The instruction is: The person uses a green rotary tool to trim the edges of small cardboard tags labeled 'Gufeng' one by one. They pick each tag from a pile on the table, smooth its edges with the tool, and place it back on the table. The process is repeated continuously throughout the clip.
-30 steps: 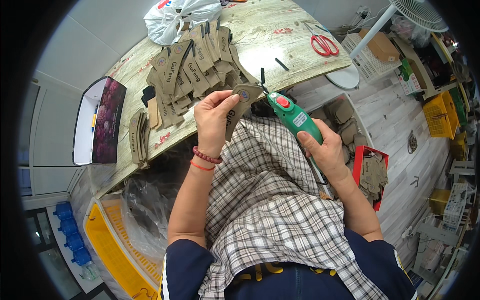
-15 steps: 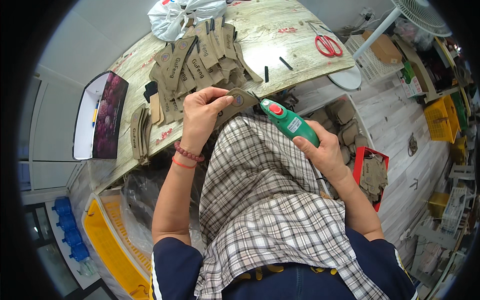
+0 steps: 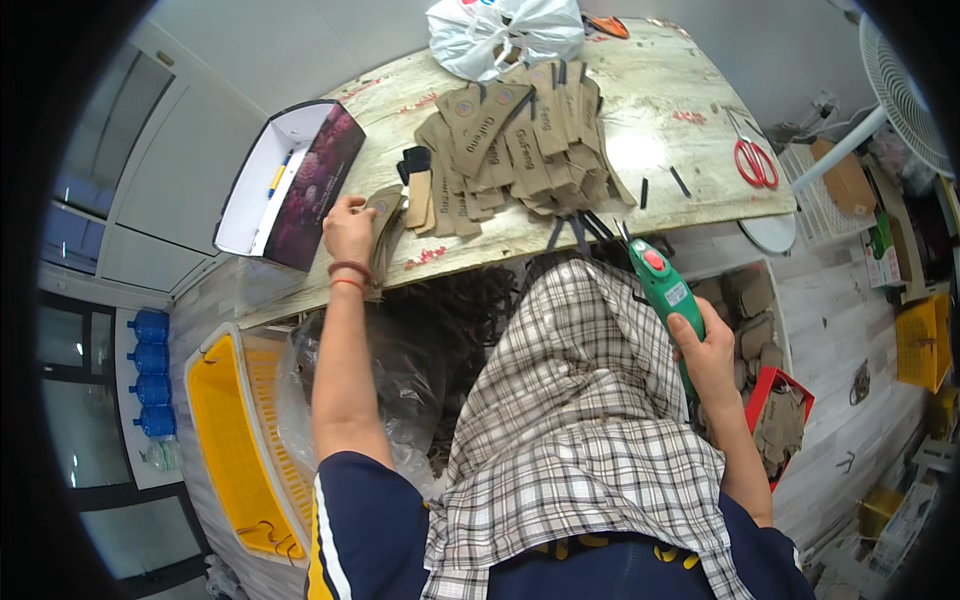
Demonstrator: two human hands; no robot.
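Left hand (image 3: 350, 228) reaching out to the front-left edge of the table (image 3: 690, 130), fingers curled closed around a brown cardboard tag (image 3: 383, 215) and pressing it onto a small stack of like tags (image 3: 388, 250) lying right at that edge. Red bead bracelet (image 3: 348, 272) sitting on the wrist. Right hand (image 3: 705, 345) hanging off the table's front edge, well apart from the left, fingers wrapped tight around the handle of a green handheld tool (image 3: 665, 295) with a red button, its tip pointing up toward the table edge without touching anything visible. Checked cloth (image 3: 580, 420) draping over the lap between both arms.

Lying in a broad heap near the middle of the table: more brown tags (image 3: 520, 140), some black strips (image 3: 575, 232) trailing over the front edge. Standing open at the left corner: a white-lined box (image 3: 285, 185). Sitting at the far edge: a white plastic bag (image 3: 505, 35). Resting near the right edge: red-handled scissors (image 3: 755, 160). Standing on the floor at left: a yellow crate (image 3: 235, 440).
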